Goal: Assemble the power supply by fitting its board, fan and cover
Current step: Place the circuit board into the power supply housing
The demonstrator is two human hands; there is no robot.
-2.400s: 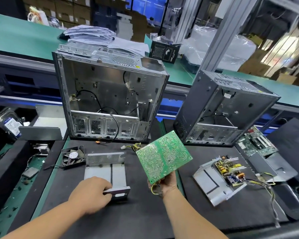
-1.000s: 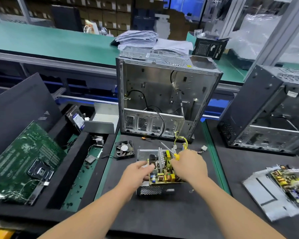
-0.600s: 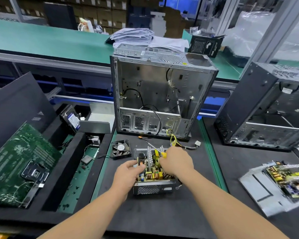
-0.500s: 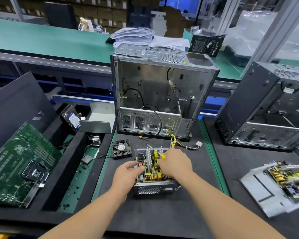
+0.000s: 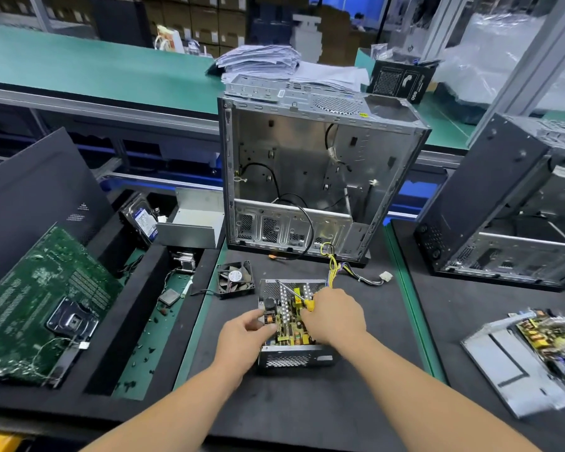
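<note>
Black mat (image 5: 307,402) bench | board (image 5: 289,316) in open housing (image 5: 294,358), long axis running away | left hand (image 5: 242,340) pinching board's left edge | right hand (image 5: 335,316) curled on right, grip unclear | fan (image 5: 235,279) loose, far-left, nearer left hand

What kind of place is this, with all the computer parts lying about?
Most likely a computer assembly or repair line in a factory. Open computer cases stand on a black work mat, a green conveyor belt runs behind, and a loose motherboard sits in a foam tray.
</note>
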